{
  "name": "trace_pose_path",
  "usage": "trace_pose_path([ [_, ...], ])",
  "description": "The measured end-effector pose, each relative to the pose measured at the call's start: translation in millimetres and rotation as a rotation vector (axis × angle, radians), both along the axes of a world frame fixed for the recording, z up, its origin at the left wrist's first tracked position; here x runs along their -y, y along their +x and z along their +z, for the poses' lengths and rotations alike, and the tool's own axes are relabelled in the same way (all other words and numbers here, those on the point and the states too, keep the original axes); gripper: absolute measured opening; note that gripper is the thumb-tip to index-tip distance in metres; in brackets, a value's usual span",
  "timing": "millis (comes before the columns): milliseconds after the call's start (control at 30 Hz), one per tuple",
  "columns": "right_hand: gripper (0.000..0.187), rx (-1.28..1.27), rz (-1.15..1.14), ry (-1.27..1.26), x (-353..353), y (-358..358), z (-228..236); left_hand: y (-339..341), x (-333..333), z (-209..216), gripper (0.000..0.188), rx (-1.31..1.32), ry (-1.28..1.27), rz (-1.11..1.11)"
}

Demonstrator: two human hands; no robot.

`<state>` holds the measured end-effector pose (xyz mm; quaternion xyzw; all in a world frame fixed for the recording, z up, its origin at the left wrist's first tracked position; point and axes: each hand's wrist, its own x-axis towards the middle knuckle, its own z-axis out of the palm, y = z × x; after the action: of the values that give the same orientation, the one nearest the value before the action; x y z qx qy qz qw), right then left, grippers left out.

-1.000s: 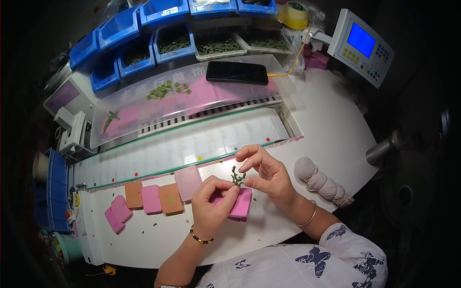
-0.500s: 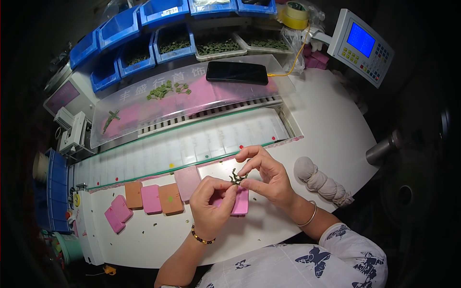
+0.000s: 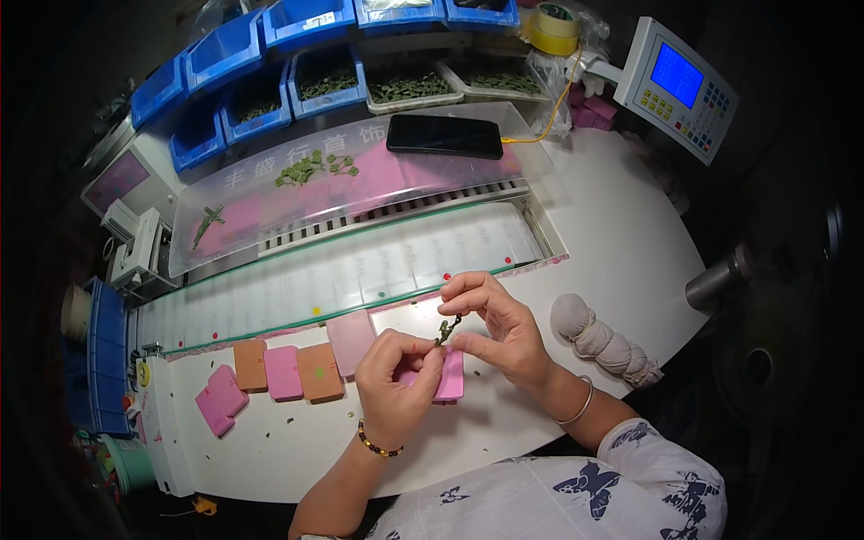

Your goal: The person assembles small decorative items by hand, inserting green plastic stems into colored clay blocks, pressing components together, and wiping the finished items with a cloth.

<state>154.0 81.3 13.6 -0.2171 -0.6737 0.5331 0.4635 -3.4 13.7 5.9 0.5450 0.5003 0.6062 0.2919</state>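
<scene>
A small dark green branching piece [image 3: 445, 333], like a twig, stands up from the pinched thumb and forefinger of my left hand [image 3: 399, 371]. My right hand [image 3: 500, 331] is just to the right of it, fingers curved and apart, with the thumb close beside the piece. Whether the right fingertips touch it cannot be made out. Under both hands lies a bright pink block [image 3: 451, 378], partly hidden by the left hand.
Pink and orange-brown blocks [image 3: 322, 373] lie left of my hands. Beyond runs a white segmented belt [image 3: 360, 270] along a green edge. A clear cover [image 3: 243, 216] carries green pieces and a phone [image 3: 444, 137]. Blue bins [image 3: 324, 83] stand behind; a wrapped cloth bundle [image 3: 603, 340] lies right.
The green piece has turned between my fingers and now shows a narrower shape. The belt's coloured dots have shifted slightly left. Both hands stay nearly in place.
</scene>
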Motion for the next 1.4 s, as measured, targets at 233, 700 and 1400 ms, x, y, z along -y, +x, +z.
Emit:
trace_pose_path([
  [233, 0.023, 0.019, -0.007, 0.011, -2, -1, 0, -1, -2, -5, 0.01, -0.054, -0.035, 0.005],
  [700, 0.024, 0.043, 0.014, -0.026, -2, 1, -3, -1, 0, -3, 0.011, -0.047, -0.094, 0.042],
  [1400, 0.01, -0.078, -0.099, -0.176, 0, 1, -6, -98, -58, 34, 0.009, 0.561, -0.447, 0.118],
])
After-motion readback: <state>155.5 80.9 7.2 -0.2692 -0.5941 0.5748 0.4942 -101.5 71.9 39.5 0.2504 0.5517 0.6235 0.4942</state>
